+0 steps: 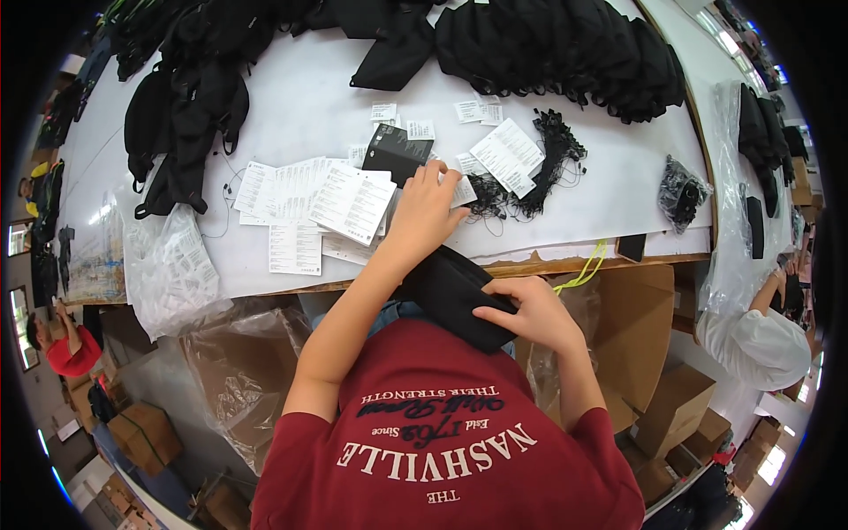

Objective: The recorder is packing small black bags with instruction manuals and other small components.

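Observation:
My left hand (pixel 426 212) reaches over the table edge, fingers stretched out and thumb apart. Its fingertips lie by a stack of black cards (pixel 393 155) and a small white label (pixel 465 190); whether they touch either is unclear. My right hand (pixel 533 309) is closed on the edge of a black fabric piece (pixel 455 296), perhaps a folded pouch, in front of my body at the table edge. Left of my left hand, printed white cards (pixel 353 205) lie fanned out. More white cards (pixel 508 155) and a bunch of black strings (pixel 556 163) lie to its right.
Piles of black fabric bags (pixel 556 53) fill the table's far side, with more at the left (pixel 185 115). A clear plastic bag of labels (pixel 172 265) hangs over the front left edge. A small bagged bundle (pixel 682 194) lies right. Cardboard boxes (pixel 676 411) stand below; other people work at both sides.

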`<state>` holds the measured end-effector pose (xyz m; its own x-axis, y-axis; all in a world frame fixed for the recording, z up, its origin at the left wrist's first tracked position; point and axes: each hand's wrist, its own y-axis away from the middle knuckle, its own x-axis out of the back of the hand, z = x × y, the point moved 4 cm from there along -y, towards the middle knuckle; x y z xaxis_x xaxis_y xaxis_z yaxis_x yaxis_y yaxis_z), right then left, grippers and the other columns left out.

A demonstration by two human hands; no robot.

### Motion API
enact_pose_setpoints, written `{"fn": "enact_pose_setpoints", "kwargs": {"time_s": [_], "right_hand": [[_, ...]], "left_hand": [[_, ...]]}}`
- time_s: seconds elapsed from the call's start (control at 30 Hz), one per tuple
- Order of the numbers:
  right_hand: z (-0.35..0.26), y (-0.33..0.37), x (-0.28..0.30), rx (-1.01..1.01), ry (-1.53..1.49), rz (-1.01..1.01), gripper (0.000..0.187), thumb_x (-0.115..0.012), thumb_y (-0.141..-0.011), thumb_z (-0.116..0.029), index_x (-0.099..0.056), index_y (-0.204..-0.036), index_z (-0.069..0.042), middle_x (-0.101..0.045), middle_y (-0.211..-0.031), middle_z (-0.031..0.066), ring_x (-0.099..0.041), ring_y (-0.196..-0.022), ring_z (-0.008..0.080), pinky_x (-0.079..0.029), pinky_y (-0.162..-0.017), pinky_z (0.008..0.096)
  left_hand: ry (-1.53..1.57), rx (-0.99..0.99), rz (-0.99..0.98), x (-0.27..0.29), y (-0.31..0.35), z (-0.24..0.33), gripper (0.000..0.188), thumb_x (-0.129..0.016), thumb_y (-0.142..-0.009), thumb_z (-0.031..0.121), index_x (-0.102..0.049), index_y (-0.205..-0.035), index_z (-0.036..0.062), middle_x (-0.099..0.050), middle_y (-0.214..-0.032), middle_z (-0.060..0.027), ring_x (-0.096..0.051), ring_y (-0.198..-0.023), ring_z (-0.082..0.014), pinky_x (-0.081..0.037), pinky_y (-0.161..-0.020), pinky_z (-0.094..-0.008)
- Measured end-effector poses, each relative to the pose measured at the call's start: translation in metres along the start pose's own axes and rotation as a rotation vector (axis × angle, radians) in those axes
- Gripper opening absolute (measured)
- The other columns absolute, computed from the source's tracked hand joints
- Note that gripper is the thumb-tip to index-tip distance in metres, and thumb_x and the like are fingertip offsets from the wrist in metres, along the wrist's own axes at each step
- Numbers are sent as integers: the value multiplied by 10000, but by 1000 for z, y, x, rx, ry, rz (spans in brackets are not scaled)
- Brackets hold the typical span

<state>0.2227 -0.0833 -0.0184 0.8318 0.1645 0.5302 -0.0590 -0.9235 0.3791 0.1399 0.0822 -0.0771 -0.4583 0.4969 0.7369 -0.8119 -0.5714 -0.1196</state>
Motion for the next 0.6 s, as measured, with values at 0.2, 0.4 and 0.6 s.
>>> {"fn": "enact_pose_setpoints", "kwargs": {"time_s": [0.2,0.4,0.6], "right_hand": [[-3,1,3,153,35,105,242,-698,-788,-285,-686,-909,-77,-675,-810,89,-635,-718,286,-498,-648,345],[-12,5,16,197,114,229,182,-705,-780,-246,-698,-890,-100,-667,-816,45,-634,-698,259,-491,-607,319],[-32,-5,29,379,245,419,148,-720,-753,-198,-712,-880,-123,-635,-802,-10,-594,-585,201,-451,-528,301]], "left_hand": [[-117,-3,101,9,-3,-6,167,-679,-790,147,-623,-911,48,-614,-940,-98,-544,-852,-278,-404,-755,-365],[446,0,53,60,20,33,156,-669,-830,206,-664,-895,64,-624,-909,-76,-557,-922,-253,-401,-851,-346],[165,-59,141,84,43,41,365,-735,-770,260,-618,-1081,110,-464,-1265,-94,-398,-1214,-304,-316,-1006,-416]]}}
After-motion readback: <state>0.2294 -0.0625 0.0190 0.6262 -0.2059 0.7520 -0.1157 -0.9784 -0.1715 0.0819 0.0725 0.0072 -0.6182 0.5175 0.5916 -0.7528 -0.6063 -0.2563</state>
